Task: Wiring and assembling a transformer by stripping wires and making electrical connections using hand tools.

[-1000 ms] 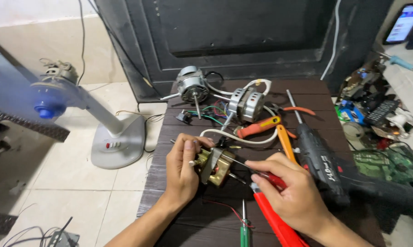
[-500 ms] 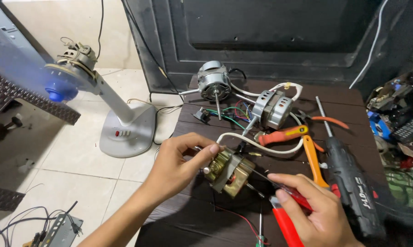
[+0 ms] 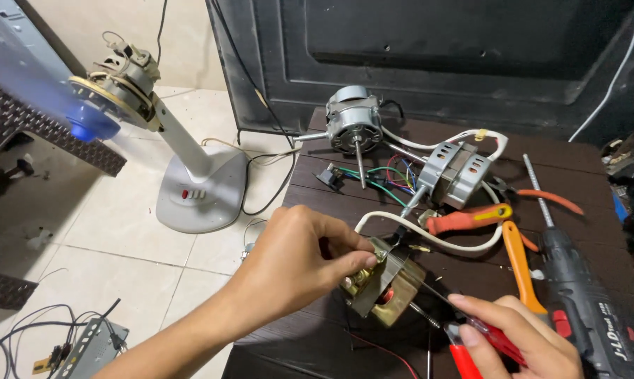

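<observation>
Landmark: the small brass-coloured motor lying on the dark wooden table, near its front edge.

Far left of the motor, a fan stand with a bare motor head is standing on the tiled floor; it is sitting further left and nearer in the view than half a second ago, the camera having swung right and closer.

Left hand is touching the motor's left end, fingertips pinched together on it; earlier the same hand was gripping from above with fingers spread wider.

Behind the motor, a grey fan motor with its shaft pointing forward, and right of that a second grey motor trailing a white cable.

Right hand is closing thumb and fingers on a red-handled screwdriver, its thin shaft reaching the motor's right side; the hand is sitting lower in view than before.

Right of the motor, orange-handled pliers and a black cordless drill are lying flat.
</observation>
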